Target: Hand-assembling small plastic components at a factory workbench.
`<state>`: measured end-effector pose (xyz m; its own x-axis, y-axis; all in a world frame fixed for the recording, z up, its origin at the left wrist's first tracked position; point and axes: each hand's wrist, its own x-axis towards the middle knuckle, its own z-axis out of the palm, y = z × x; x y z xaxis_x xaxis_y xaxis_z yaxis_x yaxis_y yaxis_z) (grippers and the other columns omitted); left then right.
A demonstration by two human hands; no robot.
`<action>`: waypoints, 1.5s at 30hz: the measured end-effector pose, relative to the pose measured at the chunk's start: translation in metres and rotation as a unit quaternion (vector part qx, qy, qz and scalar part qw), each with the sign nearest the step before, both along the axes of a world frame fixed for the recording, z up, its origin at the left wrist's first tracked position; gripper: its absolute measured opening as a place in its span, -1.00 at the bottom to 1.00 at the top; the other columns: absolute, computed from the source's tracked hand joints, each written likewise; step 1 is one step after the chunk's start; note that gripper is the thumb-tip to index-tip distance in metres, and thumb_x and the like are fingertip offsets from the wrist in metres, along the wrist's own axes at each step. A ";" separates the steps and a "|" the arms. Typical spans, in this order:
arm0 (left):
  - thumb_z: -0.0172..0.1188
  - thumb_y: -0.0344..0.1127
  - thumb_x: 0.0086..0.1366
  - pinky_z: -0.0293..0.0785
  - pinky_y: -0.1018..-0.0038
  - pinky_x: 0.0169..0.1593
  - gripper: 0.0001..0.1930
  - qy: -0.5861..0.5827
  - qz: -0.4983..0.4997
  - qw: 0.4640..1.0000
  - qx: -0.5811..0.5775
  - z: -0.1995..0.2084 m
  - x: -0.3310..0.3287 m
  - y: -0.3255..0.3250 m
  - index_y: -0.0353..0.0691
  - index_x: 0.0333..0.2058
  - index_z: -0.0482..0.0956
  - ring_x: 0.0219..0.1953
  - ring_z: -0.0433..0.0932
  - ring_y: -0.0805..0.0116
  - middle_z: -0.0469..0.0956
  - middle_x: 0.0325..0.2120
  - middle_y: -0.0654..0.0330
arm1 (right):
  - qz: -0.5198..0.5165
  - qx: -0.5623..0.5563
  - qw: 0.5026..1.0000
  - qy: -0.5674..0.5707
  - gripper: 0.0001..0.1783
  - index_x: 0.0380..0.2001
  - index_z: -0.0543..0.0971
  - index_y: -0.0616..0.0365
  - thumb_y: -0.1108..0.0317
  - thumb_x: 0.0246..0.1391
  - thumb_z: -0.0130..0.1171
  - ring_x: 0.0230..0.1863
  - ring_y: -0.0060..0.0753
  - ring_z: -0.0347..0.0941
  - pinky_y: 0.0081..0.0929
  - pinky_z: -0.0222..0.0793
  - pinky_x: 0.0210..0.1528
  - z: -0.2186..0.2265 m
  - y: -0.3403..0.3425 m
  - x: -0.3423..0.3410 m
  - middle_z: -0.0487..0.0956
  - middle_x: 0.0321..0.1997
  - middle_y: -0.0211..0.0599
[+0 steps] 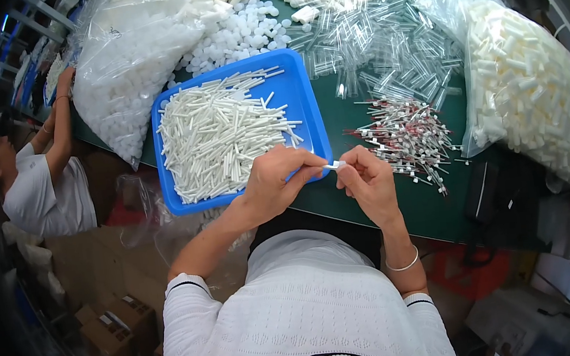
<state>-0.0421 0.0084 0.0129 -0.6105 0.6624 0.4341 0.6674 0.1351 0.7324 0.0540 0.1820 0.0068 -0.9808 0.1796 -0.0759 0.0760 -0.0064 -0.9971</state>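
Note:
My left hand [279, 174] is closed in a pinch in front of the right edge of a blue tray [312, 104]. Facing it, my right hand [371, 181] is closed too, thumb against fingers. Between the fingertips of both hands is a small white piece [333, 165], mostly covered by the fingers, so its exact kind cannot be made out. The tray holds a heap of thin white sticks [216, 133]. Just beyond my right hand lies a pile of small parts with red and white stems and white ends [407, 139].
Clear plastic tubes [376, 48] and loose white caps [241, 35] cover the back of the green table [344, 199]. Bags of white pieces stand left [120, 91] and right [527, 80]. A black case [487, 190] is at the right edge. Another person [46, 177] works at far left.

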 end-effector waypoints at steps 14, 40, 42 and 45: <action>0.12 -0.36 0.27 0.42 0.60 -0.35 -0.72 -0.268 -0.164 0.946 -0.078 0.020 -0.101 0.064 -0.26 -0.05 0.50 -0.43 0.52 0.60 0.60 -0.51 0.27 | -0.073 -0.185 0.978 0.055 -0.74 -0.21 0.43 0.26 0.65 0.00 0.18 -0.30 -0.64 0.43 -0.71 0.43 -0.37 -0.021 0.047 -0.013 0.48 -0.26 -0.36; 0.28 -0.64 -0.16 0.48 0.34 -0.30 -0.68 0.141 0.028 0.989 -0.044 0.009 0.005 0.002 -0.25 -0.36 0.48 -0.34 0.53 0.10 0.53 -0.40 0.08 | -0.042 -0.372 0.922 0.096 -0.69 -0.03 0.38 0.27 0.30 0.27 -0.03 -0.18 -0.29 0.58 -0.51 0.58 -0.17 -0.024 -0.009 0.001 0.50 0.00 0.06; 0.27 -0.64 -0.16 0.48 0.34 -0.30 -0.68 0.149 0.014 0.988 -0.032 0.009 0.004 0.000 -0.26 -0.36 0.48 -0.35 0.53 0.11 0.53 -0.41 0.08 | -0.040 -0.374 0.922 0.087 -0.71 -0.03 0.38 0.29 0.33 0.26 -0.03 -0.15 -0.26 0.57 -0.50 0.58 -0.15 -0.021 -0.011 0.008 0.50 0.00 0.07; 0.26 -0.65 -0.16 0.48 0.37 -0.31 -0.69 0.140 0.000 0.990 -0.026 0.010 0.001 -0.001 -0.26 -0.37 0.48 -0.36 0.53 0.12 0.52 -0.42 0.09 | -0.031 -0.366 0.927 0.076 -0.73 -0.05 0.39 0.30 0.37 0.25 -0.02 -0.09 -0.21 0.56 -0.49 0.57 -0.11 -0.017 -0.010 0.013 0.50 0.00 0.07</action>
